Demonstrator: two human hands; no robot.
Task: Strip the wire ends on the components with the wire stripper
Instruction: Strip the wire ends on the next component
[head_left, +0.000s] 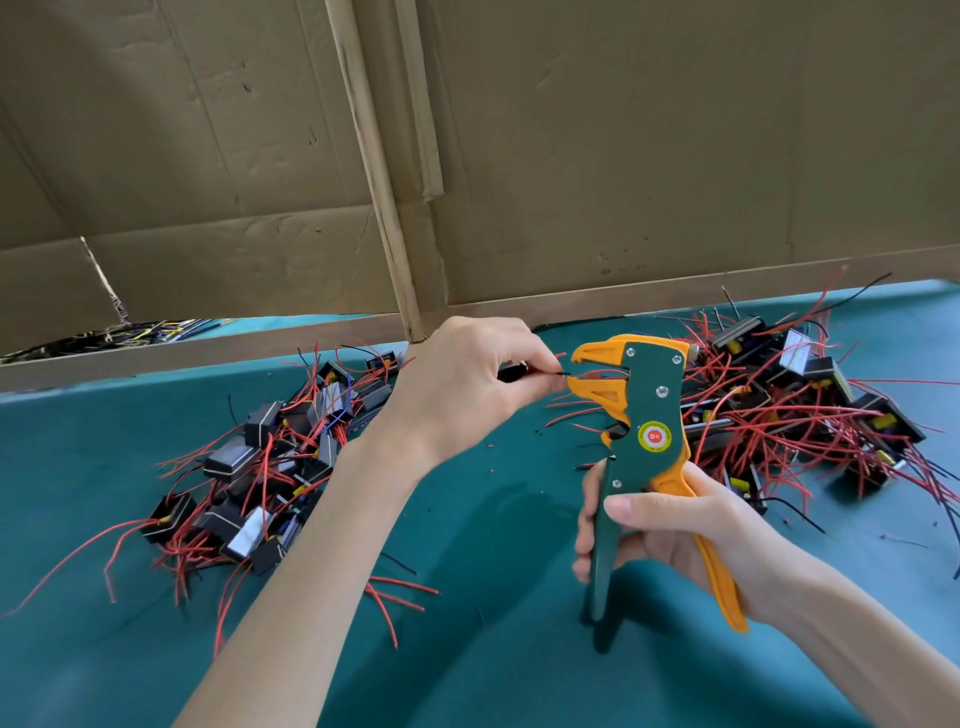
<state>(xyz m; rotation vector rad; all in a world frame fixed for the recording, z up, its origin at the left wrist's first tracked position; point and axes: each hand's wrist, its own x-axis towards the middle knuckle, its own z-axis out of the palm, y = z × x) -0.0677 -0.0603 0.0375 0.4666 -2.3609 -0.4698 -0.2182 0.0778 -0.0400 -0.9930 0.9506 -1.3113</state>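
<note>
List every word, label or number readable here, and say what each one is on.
"DK": red centre of the round sticker on the wire stripper.
Ring of small print around "DK" on that sticker: too small to read.
Pale labels on the components: too blurred to read.

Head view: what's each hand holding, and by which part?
Right hand grips the wire stripper by its handles. Left hand pinches a black wire near its end.
</note>
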